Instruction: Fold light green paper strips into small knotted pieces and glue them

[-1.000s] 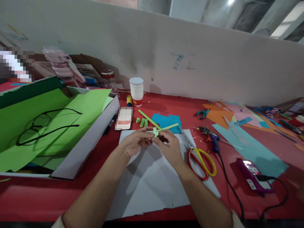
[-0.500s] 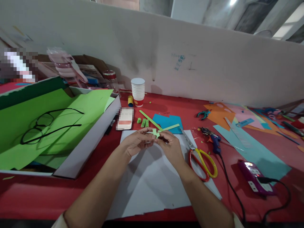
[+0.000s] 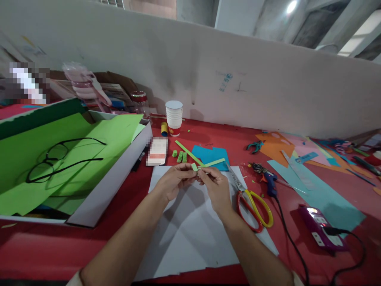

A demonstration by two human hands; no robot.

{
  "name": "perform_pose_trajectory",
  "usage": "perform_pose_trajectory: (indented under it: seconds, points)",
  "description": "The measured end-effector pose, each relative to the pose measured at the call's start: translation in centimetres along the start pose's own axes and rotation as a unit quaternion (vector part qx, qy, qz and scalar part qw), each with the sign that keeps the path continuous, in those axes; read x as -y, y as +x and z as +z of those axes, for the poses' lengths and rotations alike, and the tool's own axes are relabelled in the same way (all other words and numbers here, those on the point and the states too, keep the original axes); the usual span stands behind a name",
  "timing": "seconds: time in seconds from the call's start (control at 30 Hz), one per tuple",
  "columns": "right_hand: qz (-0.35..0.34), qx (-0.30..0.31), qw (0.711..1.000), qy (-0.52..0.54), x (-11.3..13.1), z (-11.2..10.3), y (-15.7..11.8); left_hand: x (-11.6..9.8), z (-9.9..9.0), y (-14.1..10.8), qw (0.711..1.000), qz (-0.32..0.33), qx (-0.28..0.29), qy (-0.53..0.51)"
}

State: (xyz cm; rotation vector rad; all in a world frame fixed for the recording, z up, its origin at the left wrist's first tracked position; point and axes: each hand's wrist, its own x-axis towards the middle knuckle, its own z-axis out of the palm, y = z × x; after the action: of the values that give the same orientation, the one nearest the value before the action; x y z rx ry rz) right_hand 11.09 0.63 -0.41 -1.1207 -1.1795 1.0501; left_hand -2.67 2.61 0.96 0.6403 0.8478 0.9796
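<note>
Between my hands is a small pale green paper piece (image 3: 194, 167), above the far part of the white paper sheets (image 3: 193, 238). My left hand (image 3: 175, 179) pinches it from the left, fingers curled. From the right, my right hand (image 3: 214, 182) closes thumb and fingertips on the same piece. Two green paper strips, one (image 3: 188, 152) slanting left and one (image 3: 216, 162) pointing right, lie just beyond my fingers. Several small folded green pieces (image 3: 182, 157) rest on the red table behind them. Scissors (image 3: 250, 202) with red and yellow handles lie right of my right hand.
An open box (image 3: 110, 171) at left holds green sheets and black glasses (image 3: 49, 161). Stacked paper cups (image 3: 174, 117) stand behind. A blue glue gun (image 3: 270, 182), teal pliers (image 3: 255, 147), a purple device (image 3: 321, 230) with a cable and coloured papers occupy the right side.
The green piece's upright flap has tilted left, and the fingers of both hands have closed in closer around it. The whole view has shifted slightly.
</note>
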Motion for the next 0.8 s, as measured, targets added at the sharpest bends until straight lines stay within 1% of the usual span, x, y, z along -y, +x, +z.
perform_pose_trajectory:
  seconds: [0.07,0.17,0.23,0.37,0.53,0.8]
  points:
    - [0.003,-0.001,1.000,0.003,-0.1,0.0,0.1,0.0,0.2,-0.2,1.000,0.009,-0.005,0.019]
    - [0.023,0.001,1.000,0.005,-0.2,0.0,0.1,0.0,0.8,-0.4,0.997,0.038,-0.041,0.053]
    - [0.034,-0.001,0.999,0.006,-0.2,0.0,0.2,0.0,1.1,-0.5,0.994,0.058,-0.053,0.070]
    - [0.049,-0.010,0.999,0.015,0.0,0.0,0.2,0.2,1.4,-0.4,0.994,0.062,-0.043,0.074]
    - [0.056,-0.019,0.998,0.037,0.0,0.0,0.3,0.4,1.2,-0.3,0.995,0.061,-0.046,0.058]
    - [0.051,-0.031,0.996,0.062,0.3,0.3,0.1,0.6,1.1,-0.2,0.995,0.077,-0.039,0.046]
